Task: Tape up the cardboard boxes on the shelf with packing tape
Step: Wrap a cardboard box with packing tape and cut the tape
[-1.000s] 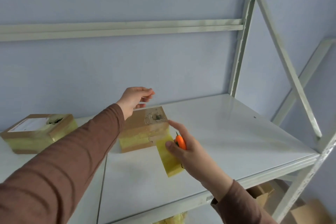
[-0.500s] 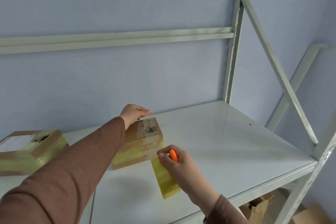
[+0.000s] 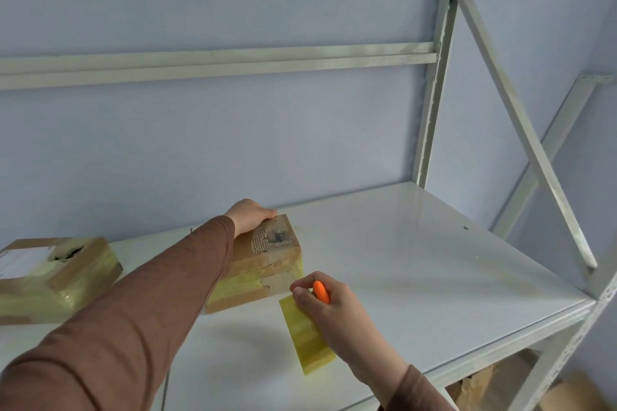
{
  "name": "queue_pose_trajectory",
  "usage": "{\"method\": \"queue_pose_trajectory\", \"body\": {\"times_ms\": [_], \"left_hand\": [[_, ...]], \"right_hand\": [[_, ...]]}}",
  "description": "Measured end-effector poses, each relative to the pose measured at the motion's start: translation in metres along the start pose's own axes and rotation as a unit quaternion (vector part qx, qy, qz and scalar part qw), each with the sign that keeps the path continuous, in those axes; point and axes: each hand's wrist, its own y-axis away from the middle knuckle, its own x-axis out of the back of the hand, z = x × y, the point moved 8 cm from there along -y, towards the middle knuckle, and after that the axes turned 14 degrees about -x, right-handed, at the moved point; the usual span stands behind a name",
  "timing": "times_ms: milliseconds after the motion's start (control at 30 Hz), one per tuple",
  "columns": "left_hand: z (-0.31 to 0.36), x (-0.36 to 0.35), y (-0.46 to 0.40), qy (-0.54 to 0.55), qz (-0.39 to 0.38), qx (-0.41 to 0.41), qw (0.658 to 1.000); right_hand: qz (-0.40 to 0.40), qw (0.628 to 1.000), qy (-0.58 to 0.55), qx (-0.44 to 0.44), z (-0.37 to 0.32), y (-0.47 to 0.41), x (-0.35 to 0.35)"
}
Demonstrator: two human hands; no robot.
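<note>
The left forearm's brown sleeve [image 3: 140,304] covers the left half of the middle cardboard box [image 3: 267,264], so that side cannot be read. The left hand's [image 3: 248,215] fingertips drop behind the box's far edge, out of sight. The right hand [image 3: 329,307] hides most of the orange cutter [image 3: 321,291]; only its orange tip and a thin metal point show. The yellowish tape strip's [image 3: 307,337] upper end runs under that hand. A second taped box [image 3: 53,277] is cut off by the left edge. Cardboard [image 3: 480,380] beneath the shelf is blurred and partly hidden.
</note>
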Motion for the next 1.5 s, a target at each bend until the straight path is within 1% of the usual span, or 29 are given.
{"method": "queue_pose_trajectory", "body": {"times_ms": [67,133,167,233,300,367,400,433,500,567,667,733,800,833,867,900,933,967,1000,1033,1067,1100,1133,1200,1267,1333,1400,1467,1500], "left_hand": [[0.000,-0.003,0.002,-0.077,-0.031,0.013,0.996],[0.001,-0.002,0.002,-0.110,-0.019,0.007,0.994],[0.002,0.003,0.003,-0.108,0.010,0.002,0.994],[0.004,0.017,0.010,-0.065,0.116,-0.023,0.991],[0.012,0.035,0.024,-0.026,0.237,-0.085,0.967],[0.025,0.045,0.039,-0.025,0.305,-0.147,0.941],[0.031,0.045,0.043,-0.029,0.302,-0.174,0.937],[0.038,0.040,0.043,-0.049,0.274,-0.195,0.940],[0.045,0.020,0.036,-0.136,0.178,-0.202,0.953],[0.043,0.006,0.028,-0.197,0.108,-0.178,0.958],[0.031,0.003,0.021,-0.171,0.064,-0.103,0.978],[0.028,0.000,0.021,-0.178,0.040,-0.072,0.980],[0.032,0.002,0.025,-0.217,0.061,-0.080,0.971],[0.038,0.007,0.030,-0.228,0.106,-0.104,0.962],[0.046,0.015,0.037,-0.210,0.163,-0.140,0.954],[0.052,0.024,0.045,-0.158,0.200,-0.178,0.950],[0.055,0.030,0.051,-0.085,0.193,-0.210,0.955],[0.057,0.031,0.054,-0.026,0.140,-0.229,0.963],[0.056,0.026,0.059,-0.016,0.049,-0.234,0.971],[0.050,0.018,0.067,-0.062,-0.049,-0.225,0.971],[0.041,0.011,0.076,-0.138,-0.135,-0.211,0.958],[0.031,0.007,0.084,-0.216,-0.196,-0.199,0.936],[0.023,0.004,0.091,-0.271,-0.228,-0.187,0.916],[0.021,-0.001,0.092,-0.300,-0.225,-0.174,0.910],[0.027,0.000,0.092,-0.259,-0.212,-0.162,0.928],[0.029,0.004,0.091,-0.102,-0.244,-0.116,0.957],[0.027,0.006,0.097,0.062,-0.295,-0.049,0.952],[0.025,0.011,0.102,0.099,-0.315,-0.021,0.944],[0.021,0.015,0.102,0.100,-0.307,-0.011,0.946]], "right_hand": [[-0.007,1.000,-0.012,-0.003,0.001,0.000,-0.002],[-0.010,1.000,-0.017,-0.004,0.003,0.000,-0.003],[-0.009,1.000,-0.017,-0.003,0.003,0.001,-0.003],[-0.012,1.000,-0.023,0.000,0.002,0.001,-0.003],[-0.013,1.000,-0.024,0.003,0.001,0.002,-0.003],[-0.014,0.999,-0.029,0.007,0.000,0.003,-0.003],[-0.017,0.999,-0.031,0.008,0.000,0.004,-0.004],[-0.020,0.999,-0.032,0.008,0.001,0.004,-0.006],[-0.021,0.999,-0.032,0.006,0.002,0.004,-0.007],[-0.020,0.999,-0.030,0.003,0.003,0.004,-0.007],[-0.017,1.000,-0.026,0.002,0.005,0.002,-0.004],[-0.020,1.000,-0.024,0.001,0.007,0.001,-0.004],[-0.022,1.000,-0.021,-0.001,0.009,-0.001,-0.005],[-0.025,0.999,-0.021,-0.002,0.010,-0.001,-0.006],[-0.028,0.999,-0.024,-0.001,0.011,-0.002,-0.007],[-0.032,0.999,-0.026,-0.001,0.011,-0.003,-0.007],[-0.034,0.999,-0.027,-0.001,0.011,-0.004,-0.007],[-0.037,0.999,-0.026,-0.002,0.011,-0.005,-0.006],[-0.041,0.999,-0.027,-0.002,0.010,-0.006,-0.006],[-0.046,0.998,-0.030,-0.005,0.011,-0.006,-0.006],[-0.052,0.998,-0.033,-0.008,0.011,-0.007,-0.006],[-0.059,0.998,-0.038,-0.012,0.011,-0.008,-0.006],[-0.066,0.997,-0.042,-0.018,0.012,-0.009,-0.007],[-0.082,0.995,-0.046,-0.034,0.014,-0.011,-0.008],[-0.083,0.995,-0.051,-0.032,0.010,-0.011,-0.007],[-0.078,0.993,-0.085,-0.011,-0.005,-0.010,-0.001],[-0.098,0.987,-0.129,0.009,-0.027,-0.012,0.006],[-0.114,0.986,-0.121,0.027,-0.051,-0.013,0.009],[-0.115,0.987,-0.106,0.037,-0.061,-0.015,0.009]]}}
